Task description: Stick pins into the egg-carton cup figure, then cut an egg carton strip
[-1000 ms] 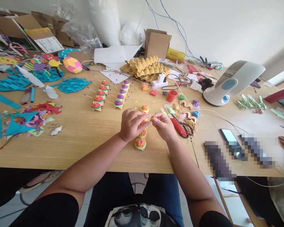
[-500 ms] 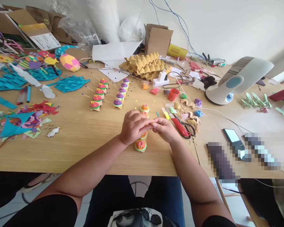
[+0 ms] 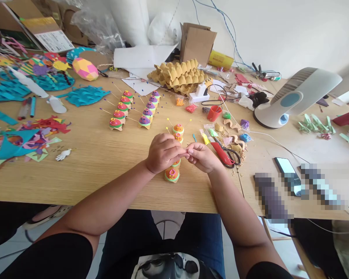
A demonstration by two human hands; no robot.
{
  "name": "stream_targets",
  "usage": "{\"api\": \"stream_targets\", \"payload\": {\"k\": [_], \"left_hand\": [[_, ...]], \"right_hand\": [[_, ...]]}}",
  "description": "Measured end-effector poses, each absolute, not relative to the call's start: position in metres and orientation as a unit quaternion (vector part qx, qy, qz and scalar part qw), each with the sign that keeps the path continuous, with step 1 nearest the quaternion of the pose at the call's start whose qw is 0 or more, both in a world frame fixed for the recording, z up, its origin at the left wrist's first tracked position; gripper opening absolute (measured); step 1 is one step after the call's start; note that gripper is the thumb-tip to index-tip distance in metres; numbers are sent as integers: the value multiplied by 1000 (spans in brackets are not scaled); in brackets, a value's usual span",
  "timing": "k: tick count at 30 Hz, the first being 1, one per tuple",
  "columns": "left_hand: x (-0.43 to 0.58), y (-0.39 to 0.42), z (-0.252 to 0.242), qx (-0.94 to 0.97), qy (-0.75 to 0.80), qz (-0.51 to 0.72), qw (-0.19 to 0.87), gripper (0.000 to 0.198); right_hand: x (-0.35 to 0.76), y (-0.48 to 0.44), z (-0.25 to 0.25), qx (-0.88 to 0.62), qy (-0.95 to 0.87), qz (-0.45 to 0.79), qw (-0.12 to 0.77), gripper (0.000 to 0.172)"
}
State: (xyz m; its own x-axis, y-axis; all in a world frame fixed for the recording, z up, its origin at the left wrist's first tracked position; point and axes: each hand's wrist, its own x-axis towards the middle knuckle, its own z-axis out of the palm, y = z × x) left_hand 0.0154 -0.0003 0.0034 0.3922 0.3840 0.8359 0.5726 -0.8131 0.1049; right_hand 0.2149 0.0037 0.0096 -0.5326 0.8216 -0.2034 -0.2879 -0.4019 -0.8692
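Observation:
My left hand (image 3: pixel 164 153) and my right hand (image 3: pixel 203 157) meet at the fingertips, both closed in a pinch. Whatever lies between the fingers is too small or hidden to make out. Under them stands an egg-carton caterpillar (image 3: pixel 172 174) with orange clay tops, green bands, pink rings and yellow-tipped feelers; its middle is covered by my hands. To the left and farther back are a red-topped egg-carton caterpillar (image 3: pixel 119 113) and a purple-topped one (image 3: pixel 148 112), both with dark-tipped feelers.
On the right lie red-handled scissors (image 3: pixel 223 154), clay packets (image 3: pixel 212 132), a red cup (image 3: pixel 214 113) and a white fan (image 3: pixel 291 97). Egg cartons (image 3: pixel 177 75) are stacked at the back. Paper scraps (image 3: pixel 43 135) and a small white hand figure (image 3: pixel 63 155) lie left.
The view has shifted slightly. My hands stay together above the orange caterpillar, and a yellowish speck seen earlier at the fingertips is now hidden.

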Motion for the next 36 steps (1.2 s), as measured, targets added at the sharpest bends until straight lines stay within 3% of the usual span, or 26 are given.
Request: {"api": "stream_targets", "payload": {"k": [7, 13, 17, 20, 22, 25, 28, 36], "left_hand": [[18, -1, 5, -819, -273, -481, 151, 10], [11, 5, 8, -751, -332, -558, 119, 12], [9, 10, 6, -734, -362, -565, 103, 17], [11, 10, 4, -742, -363, -557, 84, 19], [12, 9, 4, -743, -361, -560, 69, 19], [13, 8, 3, -733, -369, -570, 43, 23], [12, 8, 2, -722, -383, -575, 28, 29], [13, 9, 2, -724, -382, -574, -19, 32]], "right_hand": [[211, 2, 10, -336, -423, 753, 376, 41], [231, 20, 20, -377, -331, 622, 602, 17], [244, 29, 18, -402, -314, 579, 636, 14], [241, 29, 9, -468, -432, 515, 573, 12], [236, 27, 3, -534, -568, 400, 482, 20], [231, 25, -3, -577, -723, 212, 315, 17], [231, 25, -5, -589, -767, 145, 207, 15], [231, 28, -17, -605, -781, 81, 133, 13]]}}
